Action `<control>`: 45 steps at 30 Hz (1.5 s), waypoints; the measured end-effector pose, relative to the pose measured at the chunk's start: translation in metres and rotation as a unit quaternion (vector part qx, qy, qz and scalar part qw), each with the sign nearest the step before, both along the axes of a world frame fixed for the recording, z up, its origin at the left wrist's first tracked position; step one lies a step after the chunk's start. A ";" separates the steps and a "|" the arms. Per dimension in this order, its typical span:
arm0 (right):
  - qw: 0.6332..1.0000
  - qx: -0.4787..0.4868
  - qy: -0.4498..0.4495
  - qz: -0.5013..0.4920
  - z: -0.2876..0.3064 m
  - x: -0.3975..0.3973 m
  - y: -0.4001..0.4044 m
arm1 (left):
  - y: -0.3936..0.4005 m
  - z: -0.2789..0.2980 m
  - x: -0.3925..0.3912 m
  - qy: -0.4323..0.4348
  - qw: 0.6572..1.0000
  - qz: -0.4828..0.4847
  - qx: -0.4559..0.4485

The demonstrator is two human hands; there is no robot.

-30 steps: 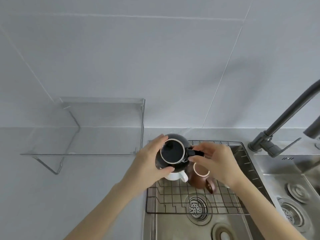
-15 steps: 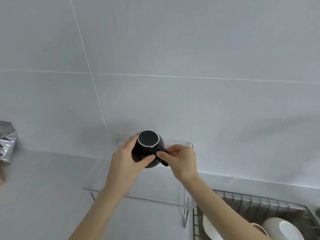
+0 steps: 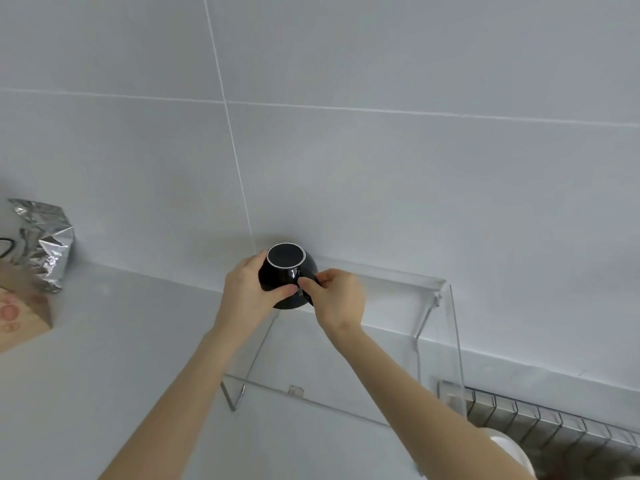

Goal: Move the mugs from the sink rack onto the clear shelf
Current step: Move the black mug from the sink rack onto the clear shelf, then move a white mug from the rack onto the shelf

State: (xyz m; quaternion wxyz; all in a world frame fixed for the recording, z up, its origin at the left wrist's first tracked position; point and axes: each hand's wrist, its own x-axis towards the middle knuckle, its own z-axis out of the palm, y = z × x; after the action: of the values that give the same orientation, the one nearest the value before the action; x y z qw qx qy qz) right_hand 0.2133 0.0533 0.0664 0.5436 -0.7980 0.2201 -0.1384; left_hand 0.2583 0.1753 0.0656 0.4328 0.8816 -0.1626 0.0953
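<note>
Hands: my left hand [image 3: 247, 296] and right hand [image 3: 337, 299] both clamp the black mug [image 3: 287, 275] (upside down, contents not visible) over the clear shelf [image 3: 398, 341], rear left.

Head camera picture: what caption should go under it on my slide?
Both hands, left and right, hold an upside-down black mug over the clear shelf.

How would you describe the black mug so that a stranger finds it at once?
Find the clear shelf against the grey tiled wall. Above its left end, both hands hold the black mug upside down. It is round, glossy, with a pale ring around its base.
</note>
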 end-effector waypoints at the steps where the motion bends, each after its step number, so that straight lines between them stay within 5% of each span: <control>1: 1.000 -0.002 0.001 0.000 -0.002 0.003 0.001 | 0.001 -0.002 0.001 0.005 1.000 -0.002 -0.004; 9: 1.000 -0.010 0.003 0.010 -0.009 0.005 -0.002 | 0.001 -0.006 0.002 0.036 0.999 -0.015 -0.019; 16: 0.995 0.003 0.007 0.101 0.020 -0.033 -0.040 | -0.028 0.009 -0.030 0.006 0.991 0.046 0.124; 20: 0.997 0.006 -0.061 0.047 0.043 -0.098 -0.089 | -0.072 0.029 -0.101 -0.072 0.991 -0.065 0.089; 24: 0.996 -0.018 -0.072 -0.043 0.031 -0.173 -0.140 | -0.116 0.024 -0.179 -0.037 0.973 -0.225 0.037; 28: 0.993 -0.039 0.018 -0.110 -0.019 -0.232 -0.173 | -0.151 -0.012 -0.231 0.065 0.949 -0.307 0.032; 35: 0.974 -0.036 0.194 -0.109 -0.111 -0.275 -0.188 | -0.195 -0.092 -0.235 0.207 0.921 -0.296 0.145; 45: 0.927 -0.185 0.313 -0.089 -0.159 -0.270 -0.176 | -0.243 -0.156 -0.220 0.265 0.885 -0.271 0.271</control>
State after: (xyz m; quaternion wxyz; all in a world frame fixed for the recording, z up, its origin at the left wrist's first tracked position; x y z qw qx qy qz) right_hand -0.0564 -0.1227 -0.0924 0.2754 -0.8640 0.4202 0.0324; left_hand 0.0382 -0.0674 -0.0899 0.2130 0.8785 -0.2939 -0.3105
